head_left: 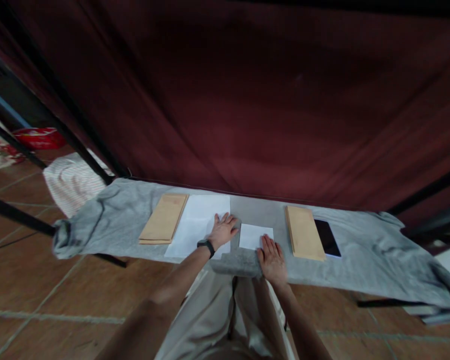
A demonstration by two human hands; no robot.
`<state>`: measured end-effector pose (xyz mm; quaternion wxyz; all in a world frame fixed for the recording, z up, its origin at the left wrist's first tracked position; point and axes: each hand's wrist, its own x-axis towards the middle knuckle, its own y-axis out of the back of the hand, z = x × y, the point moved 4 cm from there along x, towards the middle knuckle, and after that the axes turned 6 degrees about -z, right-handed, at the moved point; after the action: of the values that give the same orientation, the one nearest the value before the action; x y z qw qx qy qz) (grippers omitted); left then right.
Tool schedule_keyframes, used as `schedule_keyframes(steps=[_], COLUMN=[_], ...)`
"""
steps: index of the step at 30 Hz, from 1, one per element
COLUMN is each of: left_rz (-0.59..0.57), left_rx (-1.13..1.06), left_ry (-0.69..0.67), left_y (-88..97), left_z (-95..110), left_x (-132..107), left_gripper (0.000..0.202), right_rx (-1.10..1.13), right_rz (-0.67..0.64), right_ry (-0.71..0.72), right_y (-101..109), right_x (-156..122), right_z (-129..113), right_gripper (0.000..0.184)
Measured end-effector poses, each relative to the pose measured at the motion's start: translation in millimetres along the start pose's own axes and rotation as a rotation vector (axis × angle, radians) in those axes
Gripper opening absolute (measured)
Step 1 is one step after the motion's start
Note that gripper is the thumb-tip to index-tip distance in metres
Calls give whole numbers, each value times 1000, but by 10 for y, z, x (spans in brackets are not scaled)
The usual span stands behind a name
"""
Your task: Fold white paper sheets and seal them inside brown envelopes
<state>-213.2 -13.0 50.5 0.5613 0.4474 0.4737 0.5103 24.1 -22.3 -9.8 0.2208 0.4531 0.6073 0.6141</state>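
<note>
My left hand (222, 232), with a dark watch (207, 246) on its wrist, lies flat with fingers stretched over the right part of some large white paper sheets (197, 222). To its right is a smaller white piece of paper (252, 236), perhaps folded; I cannot tell. My right hand (273, 259) rests flat with its fingertips on that smaller paper's right edge. Left of the large sheets lies a stack of brown paper envelopes or bags (165, 218). Another brown stack (305, 233) sits right of my right hand.
A dark-screened phone or tablet (327, 238) lies beside the right stack. Grey cloth (375, 250) covers the narrow table. A dark red curtain (247, 100) hangs behind it between black metal bars (56, 90). A striped cloth (75, 180) and a red basket (41, 137) are at the left.
</note>
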Motion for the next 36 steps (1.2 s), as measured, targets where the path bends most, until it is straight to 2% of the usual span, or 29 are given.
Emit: schedule_keyframes(steps=[9,17,22,25,28,32,36], left_rz=[96,131,178,232,284,244,153], left_rx=[17,35,18,-9,-70,-119,-112], left_ry=[94,119,206,159,35,-129,-140], left_y=[-56,-58,-143,-181,-196,-274,-409], left_z=[-167,-66,-115,-107,54,476,796], left_x=[-251,-261,-295,-341,-352,-283,-184], left_gripper=[36,43,47,48,50,52,55], right_rx=[10,17,43,60,79,117,138], right_rz=[28,25,9,-2,-20,-68,-115], right_ry=[22,-1,-8,-11,-18,-51,-94], right_y=[14,43,54,50,56,90,105], right_x=[-19,-4,5,-2,-5,85,277], right_z=[-3,-23,-27,-27,-23,-12,-49], right_gripper=[54,53,53,52,52,49,48])
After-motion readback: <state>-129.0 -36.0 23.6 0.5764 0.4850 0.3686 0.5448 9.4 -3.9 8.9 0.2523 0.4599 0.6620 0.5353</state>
